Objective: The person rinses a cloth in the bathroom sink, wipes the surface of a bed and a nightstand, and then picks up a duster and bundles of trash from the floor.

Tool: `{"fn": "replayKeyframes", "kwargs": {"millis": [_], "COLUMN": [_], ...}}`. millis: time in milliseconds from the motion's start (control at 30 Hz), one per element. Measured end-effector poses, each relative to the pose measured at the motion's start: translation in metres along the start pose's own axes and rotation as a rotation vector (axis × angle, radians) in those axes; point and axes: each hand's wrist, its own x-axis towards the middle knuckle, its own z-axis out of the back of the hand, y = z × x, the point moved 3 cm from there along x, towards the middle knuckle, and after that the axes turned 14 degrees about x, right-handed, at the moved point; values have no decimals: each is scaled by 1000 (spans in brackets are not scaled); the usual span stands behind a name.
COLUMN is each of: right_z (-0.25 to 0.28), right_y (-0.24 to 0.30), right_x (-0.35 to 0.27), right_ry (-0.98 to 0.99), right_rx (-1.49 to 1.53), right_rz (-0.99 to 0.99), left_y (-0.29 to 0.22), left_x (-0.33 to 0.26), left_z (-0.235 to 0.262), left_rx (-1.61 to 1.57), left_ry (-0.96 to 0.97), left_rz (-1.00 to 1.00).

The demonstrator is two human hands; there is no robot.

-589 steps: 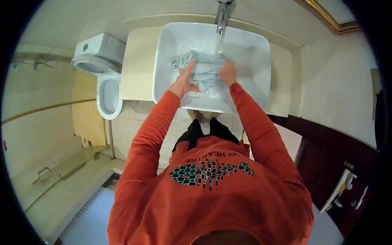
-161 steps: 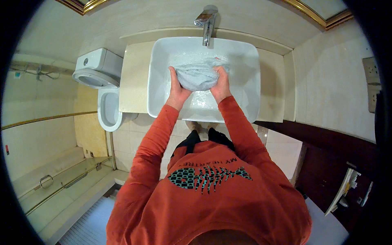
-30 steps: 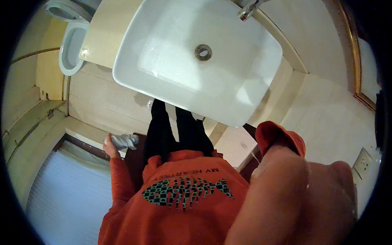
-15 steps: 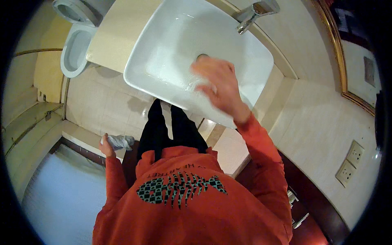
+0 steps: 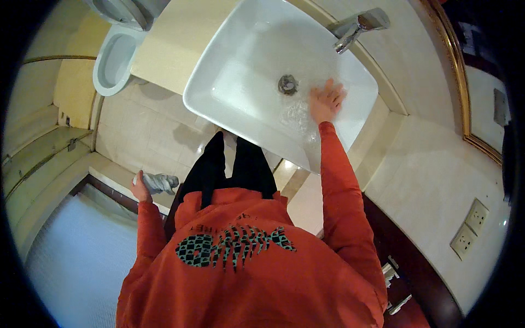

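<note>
My right hand is down in the white sink, its fingers spread and slightly blurred, with nothing in it. Water ripples over the basin floor beside it, to the right of the metal drain. Above the hand, a chrome faucet reaches out over the sink's back edge. Off to the left, my left hand is closed around one end of a crumpled grey cloth, held low and well away from the sink.
A beige counter adjoins the sink's left side, with a white toilet beyond it. On the right wall are a gold-framed mirror and two sockets. Dark wooden cabinetry stands below them.
My right hand has moved right across the sink, from over the drain to the basin's right side, uncovering the drain. My left hand still grips the cloth. The view has shifted slightly.
</note>
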Motion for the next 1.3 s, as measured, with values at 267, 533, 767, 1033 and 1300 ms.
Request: {"fn": "replayKeyframes", "kwargs": {"millis": [267, 533, 767, 1033, 1300], "right_z": [81, 101, 69, 55, 56], "right_y": [15, 3, 57, 46, 85], "right_x": [-4, -14, -45, -36, 2], "right_ry": [107, 387, 479, 451, 348], "right_rx": [703, 109, 305, 453, 262], "right_rz": [186, -177, 9, 228, 407], "left_y": [-14, -16, 5, 41, 57], "left_x": [-5, 11, 18, 37, 25], "left_z": [-6, -18, -16, -13, -9], "left_rx": [-5, 29, -10, 11, 94], "left_ry": [58, 74, 19, -26, -137], "left_rz": [8, -56, -8, 63, 164]}}
